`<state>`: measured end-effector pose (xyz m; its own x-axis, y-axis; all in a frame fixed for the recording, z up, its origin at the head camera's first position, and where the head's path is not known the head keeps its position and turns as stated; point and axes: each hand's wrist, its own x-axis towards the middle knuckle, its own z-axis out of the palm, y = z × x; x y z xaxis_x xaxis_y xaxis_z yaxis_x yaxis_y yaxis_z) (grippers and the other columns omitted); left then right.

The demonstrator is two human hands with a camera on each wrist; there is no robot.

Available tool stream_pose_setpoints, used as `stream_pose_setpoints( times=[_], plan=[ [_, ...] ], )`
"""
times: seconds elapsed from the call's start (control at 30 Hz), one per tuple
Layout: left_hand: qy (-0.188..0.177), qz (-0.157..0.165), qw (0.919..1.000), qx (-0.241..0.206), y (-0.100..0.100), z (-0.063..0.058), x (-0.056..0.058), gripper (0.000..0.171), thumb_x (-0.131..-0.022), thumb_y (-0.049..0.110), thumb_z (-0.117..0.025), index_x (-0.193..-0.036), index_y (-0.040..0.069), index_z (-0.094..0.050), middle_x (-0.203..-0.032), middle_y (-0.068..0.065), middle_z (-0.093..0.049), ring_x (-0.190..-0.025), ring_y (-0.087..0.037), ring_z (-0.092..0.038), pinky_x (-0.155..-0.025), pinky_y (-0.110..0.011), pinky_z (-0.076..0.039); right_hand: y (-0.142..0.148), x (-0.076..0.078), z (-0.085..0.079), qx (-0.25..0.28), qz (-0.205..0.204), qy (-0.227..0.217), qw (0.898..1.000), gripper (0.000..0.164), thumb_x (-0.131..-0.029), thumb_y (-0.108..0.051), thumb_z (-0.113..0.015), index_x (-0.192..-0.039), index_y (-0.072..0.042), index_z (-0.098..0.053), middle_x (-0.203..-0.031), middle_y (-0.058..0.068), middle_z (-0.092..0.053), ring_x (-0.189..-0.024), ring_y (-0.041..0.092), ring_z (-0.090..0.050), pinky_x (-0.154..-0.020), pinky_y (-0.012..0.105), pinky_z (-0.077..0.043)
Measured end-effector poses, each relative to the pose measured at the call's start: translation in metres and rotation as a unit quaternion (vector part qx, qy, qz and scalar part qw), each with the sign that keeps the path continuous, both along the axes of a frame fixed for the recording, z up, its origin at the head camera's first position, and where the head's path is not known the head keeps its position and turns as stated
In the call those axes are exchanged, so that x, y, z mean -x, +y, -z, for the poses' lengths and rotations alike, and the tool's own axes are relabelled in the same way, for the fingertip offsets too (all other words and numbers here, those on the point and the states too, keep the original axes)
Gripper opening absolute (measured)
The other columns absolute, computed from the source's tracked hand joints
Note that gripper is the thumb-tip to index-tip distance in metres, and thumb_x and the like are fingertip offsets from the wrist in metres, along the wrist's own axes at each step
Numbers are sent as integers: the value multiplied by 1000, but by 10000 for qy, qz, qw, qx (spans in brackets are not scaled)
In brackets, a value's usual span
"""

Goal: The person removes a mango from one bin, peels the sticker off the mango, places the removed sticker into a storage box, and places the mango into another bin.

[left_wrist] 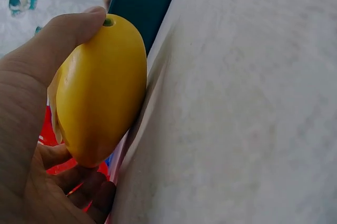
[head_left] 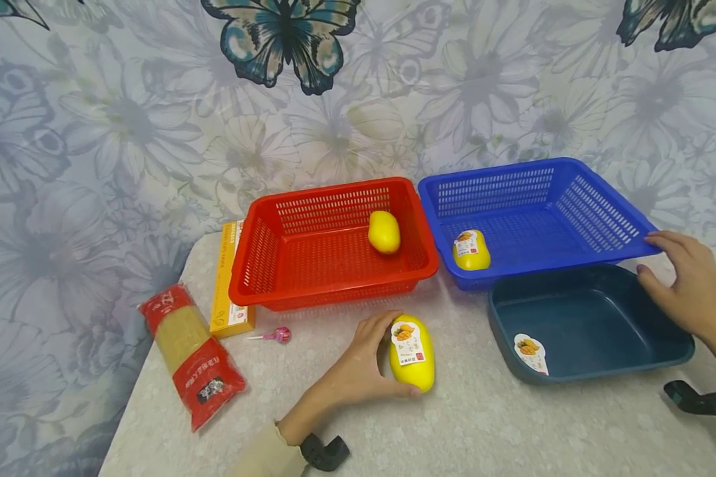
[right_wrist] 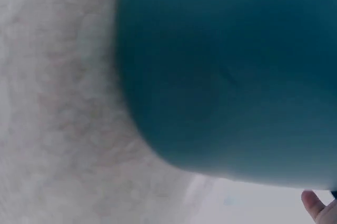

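My left hand [head_left: 366,368] grips a yellow mango [head_left: 420,371] over the front middle of the table, with the thumb at its near end and fingers at its far end. A white label with mango pictures faces up on it. In the left wrist view the smooth mango [left_wrist: 102,92] shows a small green stem spot near the thumb. At the far right, my right hand [head_left: 692,285] rests its fingertips at the right corner of the blue basket [head_left: 573,258], thumb spread away. Below that hand sits a dark teal tub [head_left: 596,324], with a similar label [head_left: 531,353] at its left front corner.
A red basket [head_left: 328,288] contains one mango [head_left: 384,232]; another labelled mango [head_left: 474,255] lies in the blue basket. Left of them are a yellow box [head_left: 227,285], a red-and-tan packet [head_left: 191,358] and a lollipop [head_left: 282,334]. A patterned wall [head_left: 155,132] stands behind the table.
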<state>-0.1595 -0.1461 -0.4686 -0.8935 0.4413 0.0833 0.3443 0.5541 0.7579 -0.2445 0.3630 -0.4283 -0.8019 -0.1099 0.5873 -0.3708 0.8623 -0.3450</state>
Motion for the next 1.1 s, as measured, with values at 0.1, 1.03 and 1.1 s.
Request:
stream_pose_setpoints(
  times=[0.1, 1.03, 1.1],
  plan=[
    [-20, -7, 10000, -7, -2, -1, 0, 117, -63, 58, -90, -156, 22, -30, -153, 11, -31, -139, -10, -27, -112, -41, -35, -2, 0, -3, -123, -5, -15, 9999, 45, -84, 1, -62, -124, 16, -50, -126, 40, -47, -122, 58, -38, -116, 62, -17],
    [-46, 11, 9998, -178, -5, 3, -1, 117, -65, 54, -90, -157, 21, -28, -152, 11, -30, -129, -10, -37, -106, -33, -42, -87, -15, -31, -375, -1920, 958, 9760, 51, -100, -40, -56, -117, 7, -66, -116, 24, -62, -106, 44, -54, -110, 18, -27],
    [-54, 15, 9998, -195, -6, 3, -2, 117, -65, 54, -90, -158, 21, -27, -153, 10, -30, -130, -11, -36, -107, -33, -41, -92, -15, -31, -358, -2101, 1041, 9715, 61, -101, -50, -48, -115, 7, -66, -114, 24, -63, -104, 43, -54, -108, 14, -25]
  ],
)
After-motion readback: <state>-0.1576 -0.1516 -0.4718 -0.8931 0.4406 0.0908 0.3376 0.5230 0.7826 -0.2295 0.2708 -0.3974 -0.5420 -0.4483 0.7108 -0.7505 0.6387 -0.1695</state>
